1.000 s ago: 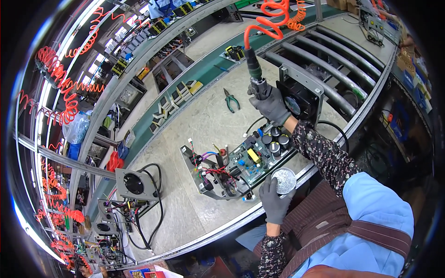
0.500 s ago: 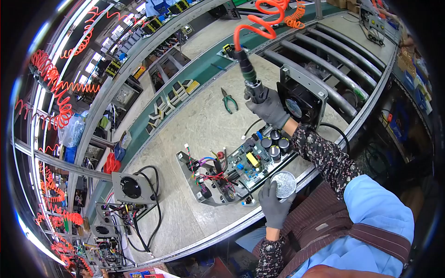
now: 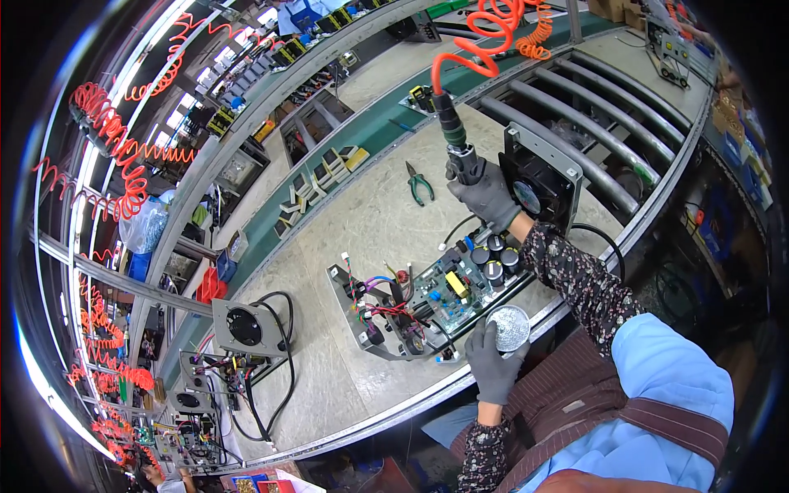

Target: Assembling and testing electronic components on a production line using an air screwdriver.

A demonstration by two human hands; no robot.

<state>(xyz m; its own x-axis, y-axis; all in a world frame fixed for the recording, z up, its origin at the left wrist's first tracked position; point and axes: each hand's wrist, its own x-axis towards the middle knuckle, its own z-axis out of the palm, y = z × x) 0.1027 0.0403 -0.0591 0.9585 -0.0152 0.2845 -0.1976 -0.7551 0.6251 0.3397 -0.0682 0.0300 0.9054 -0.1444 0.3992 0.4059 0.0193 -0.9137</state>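
Left hand (image 3: 493, 368) is pinching a dish (image 3: 509, 328), right hand (image 3: 488, 199) clutching a screwdriver (image 3: 453, 130); the circuit board (image 3: 448, 289) is lying between, slanting near-left to far-right.

Tool (image 3: 453, 127): lower end hidden within right hand (image 3: 485, 195). Hose (image 3: 436, 77) above right fingers: cut by upper edge. Fan (image 3: 538, 187) right of right fingers: partly behind wrist. Dish (image 3: 509, 327) in left hand (image 3: 493, 370): contents too small to tell. Board (image 3: 467, 300) between both hands' fingers: finer parts too small. Person (image 3: 171, 486) far left of fingers: cut by lower edge.
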